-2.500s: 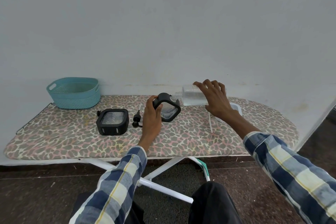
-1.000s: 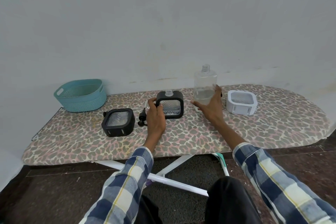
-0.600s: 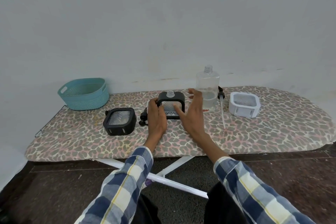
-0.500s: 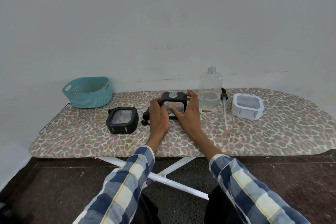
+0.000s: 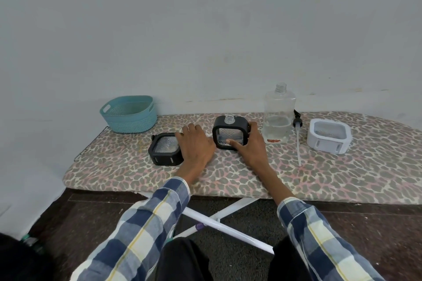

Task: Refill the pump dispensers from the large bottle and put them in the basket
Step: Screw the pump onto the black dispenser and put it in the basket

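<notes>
The right hand (image 5: 249,146) has its grip wrapped round the upright black dispenser (image 5: 230,133), thumb flat on the clear front and fingers behind. This dispenser, its neck uncapped, stands just left of the large bottle (image 5: 279,114). The left hand (image 5: 195,143) lies over the gap to the dispenser's left; whether it is spread or pinching something, I cannot tell.

My guess is the pump goes back on next. It would pay to keep the dispenser steady and square on the padded tabletop (image 5: 342,173), which looks soft enough to let it rock, and to start the thread straight.

The dispensers are squarish, with rounded rubbery-looking frames and ribbed clear panels. A second black dispenser (image 5: 165,151) lies flat further left of the bottle, the white dispenser (image 5: 328,136) flat to its right. The bottle is clear plastic, roughly a third full. The woven-look teal basket (image 5: 129,114) sits far left of it.
</notes>
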Demonstrator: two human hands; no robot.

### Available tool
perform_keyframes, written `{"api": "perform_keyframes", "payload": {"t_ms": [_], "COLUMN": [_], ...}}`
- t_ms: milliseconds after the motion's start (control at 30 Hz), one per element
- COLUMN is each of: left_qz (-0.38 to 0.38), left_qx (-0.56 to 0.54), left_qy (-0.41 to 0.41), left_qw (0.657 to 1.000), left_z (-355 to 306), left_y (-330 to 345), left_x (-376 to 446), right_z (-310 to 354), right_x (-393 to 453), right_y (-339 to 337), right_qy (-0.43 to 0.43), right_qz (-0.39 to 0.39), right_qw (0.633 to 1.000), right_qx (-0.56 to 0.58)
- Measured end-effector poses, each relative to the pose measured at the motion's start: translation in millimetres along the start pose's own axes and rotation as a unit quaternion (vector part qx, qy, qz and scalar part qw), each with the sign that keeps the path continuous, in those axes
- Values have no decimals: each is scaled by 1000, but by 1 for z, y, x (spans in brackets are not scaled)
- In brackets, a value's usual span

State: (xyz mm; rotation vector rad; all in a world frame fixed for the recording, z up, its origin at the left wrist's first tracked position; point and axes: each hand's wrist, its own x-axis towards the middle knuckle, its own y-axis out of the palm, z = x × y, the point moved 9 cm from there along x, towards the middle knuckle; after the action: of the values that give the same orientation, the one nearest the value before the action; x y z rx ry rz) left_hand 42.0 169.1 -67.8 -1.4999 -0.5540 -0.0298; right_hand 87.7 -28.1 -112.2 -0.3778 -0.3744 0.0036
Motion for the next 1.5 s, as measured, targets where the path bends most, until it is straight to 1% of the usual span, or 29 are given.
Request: {"api": "perform_keyframes", "payload": {"t_ms": [100, 167, 233, 300, 400, 467, 533, 633, 667, 700, 833, 1000, 1100, 1233, 1400, 1500], "left_qz": [47, 72, 78, 59, -5, -47, -66, -78, -75, -73, -69, -75, -73, -66, -41, -46], "left_qx": [74, 94, 85, 49, -51, -156, -274, -446, -481, -498, -494, -477, -456, -435, -366, -318], "left_qy": [30, 41, 45, 43, 29, 26, 33, 39, 41, 46, 84, 89, 90, 123, 176, 201], "left_qw": [996, 992, 992, 996, 998, 986, 959, 891, 873, 863, 863, 871, 882, 890, 913, 926], "left_z": [4, 3, 1, 0, 6, 11, 14, 18, 19, 19, 17, 28, 35, 34, 20, 18], "left_y": [4, 7, 7, 3, -9, -20, -32, -51, -55, -60, -66, -62, -62, -65, -66, -75], "left_x": [1, 0, 0, 2, 5, 9, 13, 19, 20, 21, 21, 20, 18, 16, 22, 27], "right_z": [0, 0, 0, 1, 2, 1, 2, 3, 4, 4, 5, 4, 3, 3, 4, 3], "right_x": [1, 0, -1, -1, -2, -1, -2, -2, -3, -3, -4, -4, -4, -3, -4, -3], "right_y": [1, 0, -1, -1, 0, 0, 0, -1, -2, -2, -3, -1, -1, 0, -2, -1], "right_qy": [2, 2, 1, 0, 2, 4, 5, 7, 9, 12, 16, 13, 14, 13, 9, 6], "right_qz": [1, 1, 0, 2, 6, 9, 11, 13, 14, 15, 17, 21, 23, 21, 19, 18], "right_qw": [1000, 1000, 1000, 1000, 1000, 1000, 1000, 1000, 1000, 1000, 1000, 999, 999, 1000, 1000, 1000], "right_qx": [5, 8, 6, 5, 13, 14, 16, 15, 16, 17, 21, 21, 20, 16, 11, 7]}}
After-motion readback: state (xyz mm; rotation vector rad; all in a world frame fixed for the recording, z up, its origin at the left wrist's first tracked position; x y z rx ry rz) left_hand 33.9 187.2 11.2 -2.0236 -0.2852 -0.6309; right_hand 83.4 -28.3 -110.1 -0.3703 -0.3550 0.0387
